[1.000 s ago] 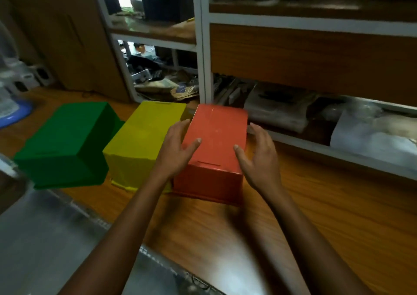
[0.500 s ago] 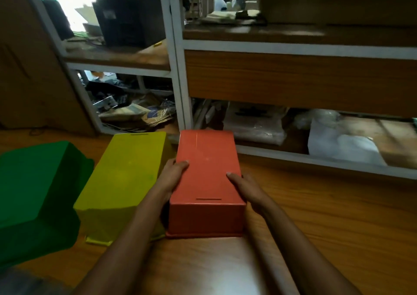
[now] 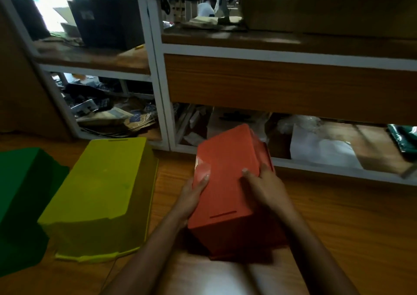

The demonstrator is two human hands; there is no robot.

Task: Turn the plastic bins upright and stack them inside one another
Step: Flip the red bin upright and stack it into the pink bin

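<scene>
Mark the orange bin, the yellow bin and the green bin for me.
orange bin (image 3: 225, 177), head view, on its upturned base.
yellow bin (image 3: 103, 179), head view, on its upturned base.
green bin (image 3: 20, 182), head view, on its upturned base.

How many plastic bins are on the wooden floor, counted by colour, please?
Green rectangular plastic bin, upside down: 1
Yellow rectangular plastic bin, upside down: 1
Orange-red rectangular plastic bin, tilted, held between the left hand and the right hand: 1
Total: 3 bins
</scene>
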